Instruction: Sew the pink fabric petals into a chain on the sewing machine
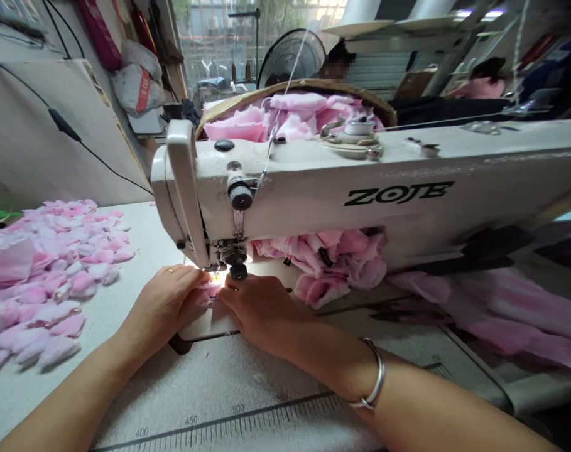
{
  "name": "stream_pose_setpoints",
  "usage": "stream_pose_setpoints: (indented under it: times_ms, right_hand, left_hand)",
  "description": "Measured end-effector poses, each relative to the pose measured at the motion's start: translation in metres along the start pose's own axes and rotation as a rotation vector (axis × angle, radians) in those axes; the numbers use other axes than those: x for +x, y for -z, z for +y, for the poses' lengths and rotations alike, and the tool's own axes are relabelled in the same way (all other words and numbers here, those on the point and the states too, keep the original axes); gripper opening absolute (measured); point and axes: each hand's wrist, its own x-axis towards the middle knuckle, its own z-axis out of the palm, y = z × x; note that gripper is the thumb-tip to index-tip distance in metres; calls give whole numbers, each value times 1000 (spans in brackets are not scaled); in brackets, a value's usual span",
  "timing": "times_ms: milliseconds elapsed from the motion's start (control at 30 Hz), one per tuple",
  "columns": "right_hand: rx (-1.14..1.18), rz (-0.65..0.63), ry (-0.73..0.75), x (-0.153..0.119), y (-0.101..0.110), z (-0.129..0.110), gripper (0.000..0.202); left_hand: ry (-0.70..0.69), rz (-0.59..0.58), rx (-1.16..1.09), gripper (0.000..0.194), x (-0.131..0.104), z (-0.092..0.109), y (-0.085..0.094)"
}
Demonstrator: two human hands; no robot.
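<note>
A long white metal sewing machine (304, 201) lettered ZOJE spans the pale, speckled worktable (205, 376). At its left, needle end, under the lamp glow, a small crumpled piece of pink cloth (208, 292) lies between the two hands, with the left hand's fingers at its left side and the right hand's fingertips at its right.

The right hand (264, 307), below a silver metal bangle (377, 376), lies palm down, its fingers curled and kept narrow; the fingertips are close by the cloth, but their grip cannot be made out. The left hand (167, 298), wearing a thin gold-coloured ring (171, 270), has its fingers drawn together, touching the cloth; whether they pinch it or press it flat cannot be told.

As for room, the widest bare stretch of table is in front of the hands, crossed by a printed black ruler scale (238, 422). To the left, a narrower bare strip parts the machine from a broad, loose pile of pink and white cloth pieces (78, 270). Beyond the right hand, a bunched heap of pink fabric (342, 263) fills much of the gap under the machine's arm. Tightest is the space overhead: a round black knob (239, 270) sits just above the right hand's knuckles.
</note>
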Motion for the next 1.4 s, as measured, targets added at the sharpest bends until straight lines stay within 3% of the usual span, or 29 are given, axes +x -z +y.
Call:
stream_pose_setpoints:
  times_ms: [267,533,967,1100,1233,1400]
  right_hand:
    - [-80,-21,24,-12,-6,0,20]
    - [-73,-23,19,-10,-9,0,21]
    - [1,33,-105,-5,-7,11,16]
    - [-6,60,-50,-7,-9,11,18]
    - [-60,100,27,-9,-12,9,16]
    - [-77,29,70,-8,-9,6,16]
  left_hand:
    - [-177,-80,-42,16,0,-2,6]
    - [-94,-168,-66,19,-1,5,2]
    - [4,8,25,13,-5,-1,-3]
    - [-6,28,33,15,-4,-1,-2]
    - [69,31,38,13,-4,-1,-4]
    - [152,218,97,2,-6,-2,-8]
